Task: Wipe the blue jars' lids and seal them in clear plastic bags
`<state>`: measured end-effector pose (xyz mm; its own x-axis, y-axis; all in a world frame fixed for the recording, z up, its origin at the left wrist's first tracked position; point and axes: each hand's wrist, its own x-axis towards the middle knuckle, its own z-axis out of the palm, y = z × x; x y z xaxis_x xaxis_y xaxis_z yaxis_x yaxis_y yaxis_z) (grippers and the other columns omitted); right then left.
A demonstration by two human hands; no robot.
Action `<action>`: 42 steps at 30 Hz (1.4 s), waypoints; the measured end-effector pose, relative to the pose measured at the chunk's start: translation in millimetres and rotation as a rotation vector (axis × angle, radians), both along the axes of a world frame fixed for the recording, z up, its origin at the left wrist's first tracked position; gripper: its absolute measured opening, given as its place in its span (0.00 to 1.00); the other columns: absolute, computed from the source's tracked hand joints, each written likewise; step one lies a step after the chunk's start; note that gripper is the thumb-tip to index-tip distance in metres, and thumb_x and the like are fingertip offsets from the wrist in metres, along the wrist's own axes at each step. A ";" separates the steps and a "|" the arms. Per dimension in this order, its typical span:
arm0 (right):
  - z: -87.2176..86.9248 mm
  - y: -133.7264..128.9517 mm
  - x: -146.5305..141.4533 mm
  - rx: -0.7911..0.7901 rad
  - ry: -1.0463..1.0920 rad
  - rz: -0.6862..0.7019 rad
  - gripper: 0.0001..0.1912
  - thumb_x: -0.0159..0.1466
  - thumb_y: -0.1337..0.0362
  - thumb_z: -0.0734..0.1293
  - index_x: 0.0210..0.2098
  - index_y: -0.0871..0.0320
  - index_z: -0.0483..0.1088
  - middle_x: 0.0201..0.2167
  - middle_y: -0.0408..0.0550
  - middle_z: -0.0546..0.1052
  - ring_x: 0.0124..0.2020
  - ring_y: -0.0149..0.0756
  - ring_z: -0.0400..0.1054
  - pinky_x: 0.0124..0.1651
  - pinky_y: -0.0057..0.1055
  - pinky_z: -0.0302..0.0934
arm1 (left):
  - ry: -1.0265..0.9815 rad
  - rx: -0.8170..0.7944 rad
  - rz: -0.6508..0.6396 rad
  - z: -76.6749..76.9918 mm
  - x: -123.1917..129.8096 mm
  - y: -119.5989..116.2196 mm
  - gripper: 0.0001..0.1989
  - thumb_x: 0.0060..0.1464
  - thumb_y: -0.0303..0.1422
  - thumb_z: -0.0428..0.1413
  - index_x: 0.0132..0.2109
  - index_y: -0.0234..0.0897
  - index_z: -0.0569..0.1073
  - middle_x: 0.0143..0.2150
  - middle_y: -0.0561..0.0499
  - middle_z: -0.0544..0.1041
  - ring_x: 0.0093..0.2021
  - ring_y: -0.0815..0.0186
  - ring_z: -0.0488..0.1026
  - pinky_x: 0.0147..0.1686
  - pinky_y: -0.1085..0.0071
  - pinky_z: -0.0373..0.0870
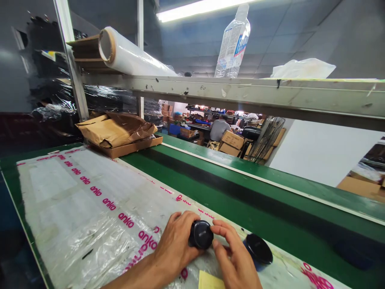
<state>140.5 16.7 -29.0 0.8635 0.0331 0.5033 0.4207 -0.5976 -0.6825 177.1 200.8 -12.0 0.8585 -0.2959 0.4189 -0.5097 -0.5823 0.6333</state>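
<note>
My left hand [177, 237] is wrapped round a black round container [203, 234] with a glossy, domed end facing up, held just over the plastic sheet. The fingertips and thumb of my right hand [233, 255] close against the right side of the same container. Just right of that hand stands a second black round container [259, 251], its dark, hollow-looking top facing me. A yellow paper slip [209, 279] lies below my hands at the lower edge of view, partly cut off.
A plastic sheet [90, 216] with pink "anko" print covers the near side of the green table [192, 168]. At its far left sits a shallow cardboard tray [129, 147] with brown paper. Overhead, a shelf [210, 88] bears a film roll [135, 56] and a bottle [233, 46].
</note>
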 end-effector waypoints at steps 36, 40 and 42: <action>27.2 -19.2 -0.5 -0.788 -0.515 -0.230 0.20 0.70 0.56 0.62 0.57 0.58 0.68 0.64 0.63 0.67 0.64 0.65 0.58 0.51 0.61 0.69 | 0.123 -0.021 0.008 7.6 2.3 8.7 0.47 0.42 0.26 0.70 0.67 0.37 0.60 0.64 0.42 0.69 0.65 0.52 0.63 0.67 0.50 0.59; 39.4 -25.4 -0.6 -0.672 -0.509 -0.221 0.17 0.71 0.58 0.62 0.54 0.60 0.70 0.60 0.64 0.68 0.62 0.64 0.60 0.51 0.62 0.70 | -0.109 0.066 -0.020 12.9 -0.4 14.5 0.40 0.45 0.28 0.71 0.64 0.47 0.65 0.65 0.47 0.69 0.65 0.54 0.66 0.65 0.51 0.64; 46.8 -24.8 -4.0 -0.613 -0.487 -0.226 0.15 0.71 0.59 0.62 0.53 0.59 0.70 0.60 0.63 0.68 0.62 0.63 0.60 0.52 0.62 0.69 | -0.217 0.164 -0.058 12.2 1.1 20.4 0.35 0.49 0.29 0.70 0.62 0.49 0.69 0.64 0.48 0.72 0.62 0.53 0.69 0.62 0.51 0.68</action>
<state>136.4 -8.1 17.9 0.5709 0.2759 0.7732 0.4103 -0.9117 0.0223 178.2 221.3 0.3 0.7336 -0.4209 0.5336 -0.6586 -0.6339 0.4055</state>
